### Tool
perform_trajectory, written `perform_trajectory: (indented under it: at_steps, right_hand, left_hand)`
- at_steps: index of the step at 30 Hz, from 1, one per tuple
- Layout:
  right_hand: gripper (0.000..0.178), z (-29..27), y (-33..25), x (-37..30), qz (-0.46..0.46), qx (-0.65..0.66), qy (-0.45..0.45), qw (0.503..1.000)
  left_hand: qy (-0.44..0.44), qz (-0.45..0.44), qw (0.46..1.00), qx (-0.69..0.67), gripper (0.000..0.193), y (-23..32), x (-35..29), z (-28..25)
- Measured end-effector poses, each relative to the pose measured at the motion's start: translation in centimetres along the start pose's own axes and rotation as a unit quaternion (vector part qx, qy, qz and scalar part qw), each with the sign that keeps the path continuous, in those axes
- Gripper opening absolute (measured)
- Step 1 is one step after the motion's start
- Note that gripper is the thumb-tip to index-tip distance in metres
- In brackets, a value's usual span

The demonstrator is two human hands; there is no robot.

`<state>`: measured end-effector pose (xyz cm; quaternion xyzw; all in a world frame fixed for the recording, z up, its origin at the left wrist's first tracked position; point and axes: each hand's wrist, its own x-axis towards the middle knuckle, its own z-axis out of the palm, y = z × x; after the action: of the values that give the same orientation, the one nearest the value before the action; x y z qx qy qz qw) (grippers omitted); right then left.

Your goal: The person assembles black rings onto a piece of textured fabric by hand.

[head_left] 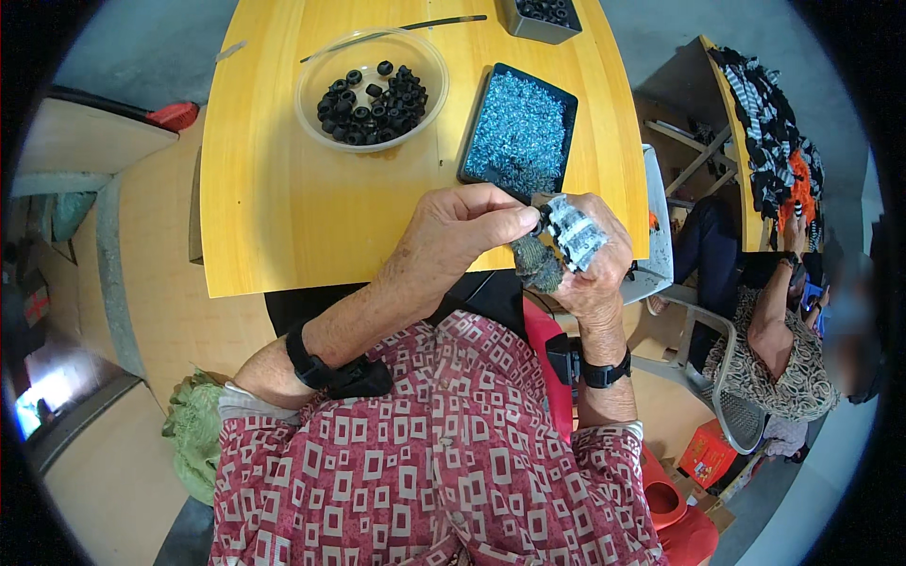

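My left hand (462, 224) reaches over the table's front edge, thumb and forefinger pinched together. At their tips is a small dark piece (541, 224), mostly hidden, perhaps one of the black rounded parts. My right hand (604, 259) is closed beside it, its fingers curled. A grey-and-white wrapped piece (578, 234) shows at its fingers; whether it is held or wrapped round a finger, I cannot tell. Dark grey-green knit cloth (535, 264) bulges below the fingertips. Just beyond my hands lies a black tray (465, 170) of small, clear bluish pieces.
A round clear plastic bowl (304, 99) of black rounded parts stands on the yellow table (255, 217). A grey bin (540, 28) and a thin black strip (444, 22) lie farther back. Right, another person (779, 349) sits at a table with striped and orange cloth (800, 179).
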<state>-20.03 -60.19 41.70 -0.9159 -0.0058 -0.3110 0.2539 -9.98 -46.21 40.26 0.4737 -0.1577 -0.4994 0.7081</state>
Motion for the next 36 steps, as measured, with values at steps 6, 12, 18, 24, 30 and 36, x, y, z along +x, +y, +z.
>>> perform_trajectory:
  at_steps: [6,12,18,24,30,36]
  right_hand:
    - [0.021,-0.1,-0.2,-0.6,-0.002,-0.025,0.044,0.999]
    - [0.020,-0.4,-0.3,-1.1,0.005,-0.022,0.053,0.998]
    - [0.023,-0.4,-0.1,-1.1,-0.009,-0.037,0.051,0.998]
    - [0.026,-0.8,-0.1,-0.9,-0.035,-0.070,0.042,0.996]
    - [0.028,-0.7,1.1,-1.7,-0.046,-0.059,0.054,0.996]
    - [0.032,-1.0,0.7,-1.6,-0.028,-0.068,0.061,0.995]
  left_hand:
    - [0.016,-0.016,0.999,-0.030,0.026,-0.2,0.2,0.1]
    - [0.017,-0.008,1.000,-0.011,0.025,0.0,-0.2,0.8]
    - [0.015,-0.001,1.000,0.017,0.024,-0.5,-0.1,0.7]
    - [0.013,-0.007,1.000,0.007,0.023,-0.4,-0.1,0.9]
    - [0.015,-0.016,1.000,0.003,0.023,-0.3,-0.1,1.1]
    - [0.007,-0.033,0.999,-0.003,0.022,-0.2,0.0,1.4]
